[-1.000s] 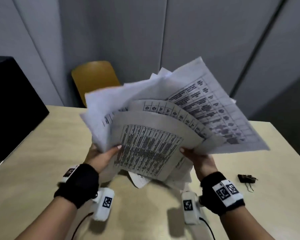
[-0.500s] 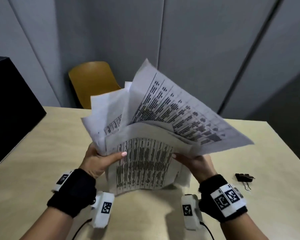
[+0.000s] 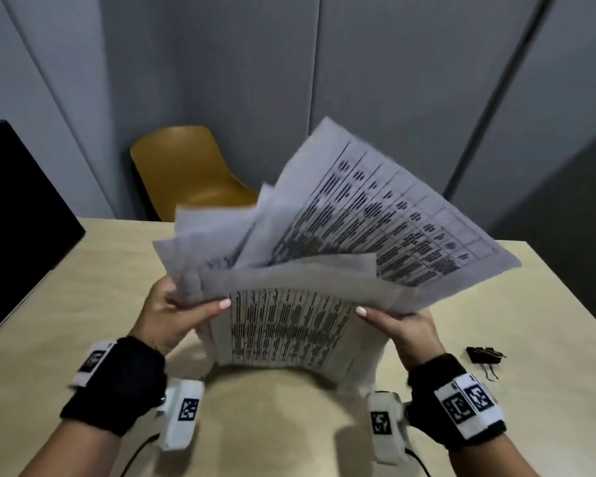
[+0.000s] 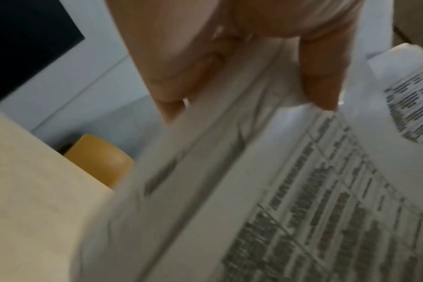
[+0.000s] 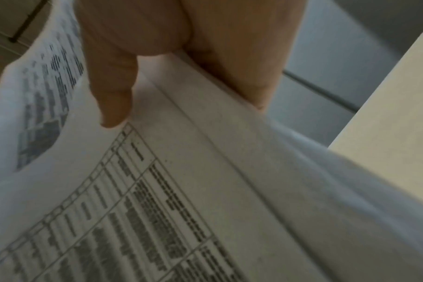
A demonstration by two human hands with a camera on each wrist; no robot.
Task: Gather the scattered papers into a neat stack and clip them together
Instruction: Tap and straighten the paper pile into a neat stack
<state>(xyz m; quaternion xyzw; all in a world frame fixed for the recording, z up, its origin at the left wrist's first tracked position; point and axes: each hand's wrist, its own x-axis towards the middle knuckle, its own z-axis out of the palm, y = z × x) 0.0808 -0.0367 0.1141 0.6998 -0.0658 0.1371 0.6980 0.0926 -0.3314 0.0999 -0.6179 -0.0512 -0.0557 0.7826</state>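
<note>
The papers (image 3: 289, 325) are thin white sheets printed with ruled tables of dark text, too blurred to read in any view. They are held upright above the desk (image 3: 66, 304), the lower edges roughly gathered and just over the desk, the tops fanned apart; one sheet leans far out to the right, others splay to the left. The front sheet bows outward.

The left hand (image 3: 172, 315) grasps the left edge of the bundle, thumb across the front sheet and fingers (image 4: 172, 80) behind. The right hand (image 3: 403, 325) grasps the right edge likewise, thumb in front, fingers (image 5: 254, 66) at the back.

A black metal binder clip (image 3: 484, 354) with wire handles lies on the desk just right of the right wrist, apart from the papers.

The desk is pale, matt, wood-look laminate. Both wrists wear black fabric bands bearing white square-coded tags, no words legible. A mustard moulded chair (image 3: 186, 173) stands beyond the desk; a black box (image 3: 18, 215) sits at far left.
</note>
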